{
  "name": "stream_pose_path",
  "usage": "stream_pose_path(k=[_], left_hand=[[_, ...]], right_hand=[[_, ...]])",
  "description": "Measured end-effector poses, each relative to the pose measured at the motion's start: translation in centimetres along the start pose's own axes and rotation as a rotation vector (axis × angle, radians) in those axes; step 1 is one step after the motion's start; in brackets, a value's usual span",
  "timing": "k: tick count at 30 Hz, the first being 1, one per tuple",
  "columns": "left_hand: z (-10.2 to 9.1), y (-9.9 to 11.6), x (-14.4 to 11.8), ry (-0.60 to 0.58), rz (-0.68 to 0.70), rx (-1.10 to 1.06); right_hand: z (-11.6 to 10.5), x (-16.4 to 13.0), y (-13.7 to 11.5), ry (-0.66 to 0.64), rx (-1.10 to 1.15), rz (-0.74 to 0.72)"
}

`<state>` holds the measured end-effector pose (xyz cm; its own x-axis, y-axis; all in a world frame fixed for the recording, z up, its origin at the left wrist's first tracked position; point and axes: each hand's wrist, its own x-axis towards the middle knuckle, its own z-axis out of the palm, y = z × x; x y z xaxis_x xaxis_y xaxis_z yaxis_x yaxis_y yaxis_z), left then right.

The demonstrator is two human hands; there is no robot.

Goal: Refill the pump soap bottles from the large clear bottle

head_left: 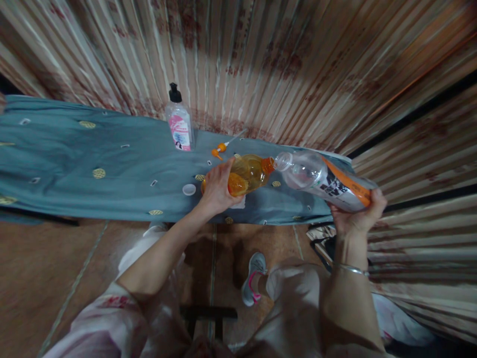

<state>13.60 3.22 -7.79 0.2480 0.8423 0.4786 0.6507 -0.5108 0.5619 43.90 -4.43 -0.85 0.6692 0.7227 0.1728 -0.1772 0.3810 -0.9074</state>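
Observation:
My left hand is wrapped round an amber bottle, tilted with its open neck to the right. In my right hand is a clear plastic bottle with an orange, black and white label, gripped near its base and tipped so that its mouth faces left. The two mouths meet or nearly meet; whether they touch, I cannot tell. Behind my left hand an orange pump top with a pale tube lies on the cloth. A small white cap is left of that hand.
A clear bottle with a black pump and pink label stands at the back. Teal patterned cloth covers the narrow table, with a pleated curtain close behind it. Dark rails are at the right, and a bag is below.

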Motion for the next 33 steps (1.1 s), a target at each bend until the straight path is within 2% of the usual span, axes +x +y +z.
stream_pose_path(k=[23, 33], left_hand=[[-0.17, 0.18, 0.02, -0.019, -0.004, 0.005], [-0.43, 0.44, 0.08, -0.039, -0.036, 0.003]], right_hand=[[0.07, -0.02, -0.04, 0.027, 0.004, 0.000], [0.59, -0.12, -0.03, 0.091, -0.003, -0.011]])
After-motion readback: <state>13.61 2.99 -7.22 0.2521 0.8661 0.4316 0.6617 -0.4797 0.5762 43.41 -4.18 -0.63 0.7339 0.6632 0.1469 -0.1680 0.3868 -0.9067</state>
